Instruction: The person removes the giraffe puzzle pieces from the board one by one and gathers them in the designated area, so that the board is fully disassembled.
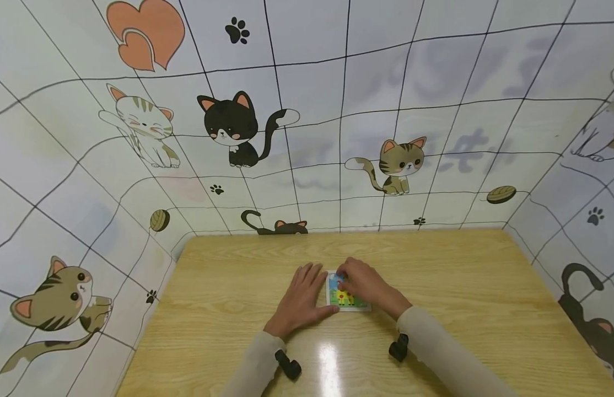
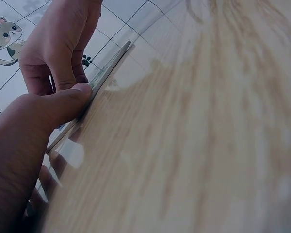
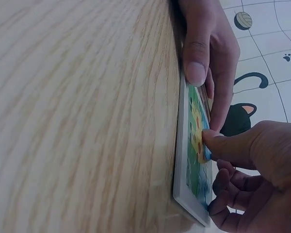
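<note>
A small picture puzzle board point(image 1: 354, 309) with a white rim lies on the wooden table, showing a yellow giraffe-like figure with red spots on green and blue. My left hand point(image 1: 299, 302) lies along its left side, fingers extended, the thumb at the near edge; in the left wrist view that thumb point(image 2: 81, 88) rests on the rim. Over the board's upper right, my right hand point(image 1: 365, 284) has its fingers curled. The right wrist view shows it pinching a yellow puzzle piece point(image 3: 202, 151) with a blue edge, close over the picture. The fingertips behind the piece are partly hidden.
The light wooden table point(image 1: 227, 286) stretches out on all sides of the board. Behind it and at both sides stand white walls point(image 1: 317, 138) with grid lines and printed cats. Each sleeve carries a black wrist device point(image 1: 399, 347) near the cuff.
</note>
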{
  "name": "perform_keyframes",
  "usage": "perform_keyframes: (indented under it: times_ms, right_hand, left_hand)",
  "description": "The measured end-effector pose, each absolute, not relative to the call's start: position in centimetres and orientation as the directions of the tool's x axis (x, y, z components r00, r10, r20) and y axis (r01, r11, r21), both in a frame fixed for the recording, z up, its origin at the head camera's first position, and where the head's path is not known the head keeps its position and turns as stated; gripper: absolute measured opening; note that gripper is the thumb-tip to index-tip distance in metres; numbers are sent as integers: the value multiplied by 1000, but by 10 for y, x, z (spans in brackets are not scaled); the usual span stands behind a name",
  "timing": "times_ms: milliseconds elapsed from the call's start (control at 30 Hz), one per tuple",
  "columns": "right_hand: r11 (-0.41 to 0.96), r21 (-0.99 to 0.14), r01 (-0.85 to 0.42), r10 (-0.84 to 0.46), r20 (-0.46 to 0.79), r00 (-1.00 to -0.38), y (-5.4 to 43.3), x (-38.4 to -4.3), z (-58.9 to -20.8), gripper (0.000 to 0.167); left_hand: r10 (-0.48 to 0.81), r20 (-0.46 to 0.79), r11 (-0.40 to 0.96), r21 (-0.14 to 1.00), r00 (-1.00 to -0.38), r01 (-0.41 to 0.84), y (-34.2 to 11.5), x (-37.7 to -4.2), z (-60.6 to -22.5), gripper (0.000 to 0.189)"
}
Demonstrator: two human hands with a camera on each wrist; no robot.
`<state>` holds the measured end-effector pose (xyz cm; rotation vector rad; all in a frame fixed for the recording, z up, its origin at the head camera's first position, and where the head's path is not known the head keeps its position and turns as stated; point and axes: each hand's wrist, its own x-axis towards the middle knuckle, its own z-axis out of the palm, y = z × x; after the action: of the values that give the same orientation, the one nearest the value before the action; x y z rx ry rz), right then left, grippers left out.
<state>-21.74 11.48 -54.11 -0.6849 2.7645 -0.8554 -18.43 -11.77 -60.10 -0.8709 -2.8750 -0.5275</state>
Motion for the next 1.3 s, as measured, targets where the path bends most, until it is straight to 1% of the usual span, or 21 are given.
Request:
perform_keyframes:
  times_ms: [200,467,800,933,1133,1300]
  right_hand:
    - [736,-578,-353,-456,-36,-889,115,-220,-544,26]
    - [729,-594,-340,-435,-18,-900,114,-217,-547,26]
    - [721,-581,-377,-444,29,-895,113,-214,-546,26]
    - [731,-566,-381,-452,16,-892,111,-216,-545,25]
    - [730,-547,-410,-493,-6,-870,109,-219,-540,22]
    - [729,-571,-377,-481,-36,-876,109,-221,-540,26]
  left_hand:
    - [524,180,776,300,-832,554,-117,-186,-601,94]
    - [531,192,768,303,-825,564,-117,-187,-600,95]
    - [531,205,769,292,-822,569,-118,-187,-603,95]
    - [531,211,767,293,-821,571,-119,-187,-603,94]
    - [533,225,764,286,-816,578,-119,-187,-601,93]
    - [530,213,766,293,-820,572,-119,-187,-602,93]
